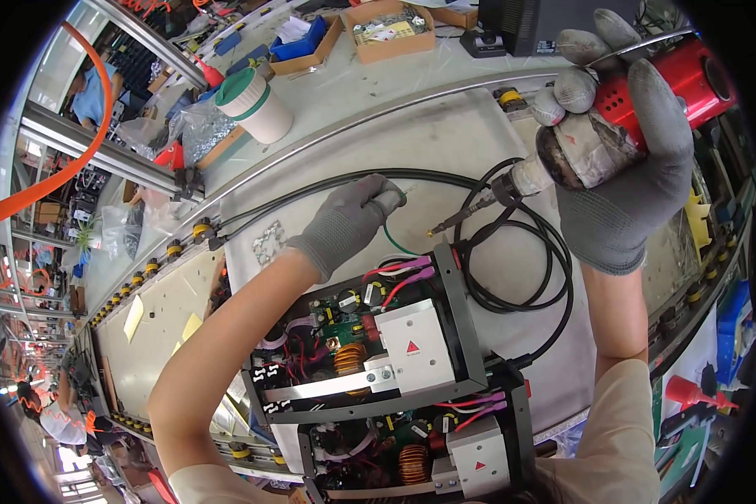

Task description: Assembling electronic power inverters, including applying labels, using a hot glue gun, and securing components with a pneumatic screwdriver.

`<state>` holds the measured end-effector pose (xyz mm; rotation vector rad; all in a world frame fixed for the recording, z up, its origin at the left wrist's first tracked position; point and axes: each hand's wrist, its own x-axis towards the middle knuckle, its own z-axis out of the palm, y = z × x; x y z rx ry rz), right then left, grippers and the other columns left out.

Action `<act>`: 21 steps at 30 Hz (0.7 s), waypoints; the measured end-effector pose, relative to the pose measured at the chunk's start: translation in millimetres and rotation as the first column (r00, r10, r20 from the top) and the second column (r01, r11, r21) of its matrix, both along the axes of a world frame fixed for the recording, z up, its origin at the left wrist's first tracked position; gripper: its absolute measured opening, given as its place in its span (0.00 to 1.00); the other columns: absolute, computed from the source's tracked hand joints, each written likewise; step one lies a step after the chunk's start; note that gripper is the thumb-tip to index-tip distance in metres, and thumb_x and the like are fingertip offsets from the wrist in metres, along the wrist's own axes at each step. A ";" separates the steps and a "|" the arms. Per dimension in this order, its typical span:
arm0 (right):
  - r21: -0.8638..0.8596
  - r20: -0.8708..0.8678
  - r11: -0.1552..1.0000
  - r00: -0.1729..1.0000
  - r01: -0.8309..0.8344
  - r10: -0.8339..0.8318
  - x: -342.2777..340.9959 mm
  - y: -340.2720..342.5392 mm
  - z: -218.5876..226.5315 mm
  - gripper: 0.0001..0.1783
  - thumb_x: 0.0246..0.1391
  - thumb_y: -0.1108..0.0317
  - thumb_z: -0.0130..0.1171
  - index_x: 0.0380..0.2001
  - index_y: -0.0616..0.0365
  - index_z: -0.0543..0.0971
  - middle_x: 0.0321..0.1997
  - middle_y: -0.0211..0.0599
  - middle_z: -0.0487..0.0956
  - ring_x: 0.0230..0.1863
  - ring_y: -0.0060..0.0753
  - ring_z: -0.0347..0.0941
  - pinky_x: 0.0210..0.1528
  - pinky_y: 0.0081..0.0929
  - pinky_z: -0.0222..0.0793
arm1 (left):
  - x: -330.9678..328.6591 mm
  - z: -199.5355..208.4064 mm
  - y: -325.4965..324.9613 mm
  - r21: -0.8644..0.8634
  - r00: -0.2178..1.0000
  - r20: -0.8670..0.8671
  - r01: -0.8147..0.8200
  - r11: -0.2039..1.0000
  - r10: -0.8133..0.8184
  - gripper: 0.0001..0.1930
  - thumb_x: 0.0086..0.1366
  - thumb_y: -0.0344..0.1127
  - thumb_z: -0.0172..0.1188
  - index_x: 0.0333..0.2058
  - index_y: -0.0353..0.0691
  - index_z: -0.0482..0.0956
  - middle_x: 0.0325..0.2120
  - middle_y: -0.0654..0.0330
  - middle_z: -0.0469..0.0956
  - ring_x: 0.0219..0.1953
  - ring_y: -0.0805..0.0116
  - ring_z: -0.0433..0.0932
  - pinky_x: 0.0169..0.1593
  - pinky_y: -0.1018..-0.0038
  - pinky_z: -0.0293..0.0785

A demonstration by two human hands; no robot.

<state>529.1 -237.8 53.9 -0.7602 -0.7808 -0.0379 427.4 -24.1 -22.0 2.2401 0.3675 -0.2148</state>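
My left hand (344,220), in a grey knit glove, pinches a thin green wire (392,239) above the pale work board (454,134). The wire runs down to the nearer edge of an opened black electronics unit (412,344) with a circuit board, a copper coil and a white metal cover. My gloved right hand (626,197) is closed around a red power screwdriver (664,88), its front wrapped in worn tape. The bit points down and left, with a small brass-coloured piece (431,233) at its tip, apart from the unit. Black cable (554,260) lies coiled beneath the tool.
A second opened unit (479,458) sits nearer me. Several small metal parts (269,242) lie left on the board. Beyond the metal rail stand a white cup with a green lid (254,105) and a cardboard box of hardware (388,32). Rollers (174,249) line the conveyor.
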 end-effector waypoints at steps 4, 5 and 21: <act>0.030 0.002 0.997 0.998 -0.064 0.064 1.3 1.7 0.1 0.27 0.51 0.62 0.48 0.50 0.72 0.66 0.42 0.53 0.74 0.31 0.29 0.69 0.33 0.28 0.69 | -4.3 -9.1 2.0 -0.078 1.000 0.017 0.001 0.997 0.000 0.15 0.64 0.42 0.49 0.36 0.34 0.73 0.25 0.60 0.71 0.29 0.72 0.68 0.37 0.74 0.68; 0.059 -0.016 0.992 0.993 -0.115 0.116 1.3 3.1 0.3 0.27 0.52 0.62 0.48 0.50 0.72 0.66 0.42 0.53 0.73 0.31 0.30 0.69 0.33 0.28 0.70 | -5.5 -8.6 2.8 0.013 0.994 -0.027 0.103 0.995 -0.103 0.14 0.64 0.41 0.49 0.36 0.35 0.73 0.27 0.59 0.72 0.30 0.70 0.70 0.38 0.74 0.68; -0.143 -0.389 0.990 0.920 -0.013 -0.044 -21.5 49.3 25.2 0.16 0.47 0.68 0.57 0.39 0.64 0.70 0.28 0.39 0.75 0.21 0.30 0.73 0.23 0.25 0.70 | 13.7 10.8 1.2 0.131 0.794 -0.289 0.586 0.800 -0.534 0.11 0.54 0.35 0.51 0.35 0.38 0.77 0.29 0.52 0.78 0.34 0.57 0.75 0.41 0.69 0.70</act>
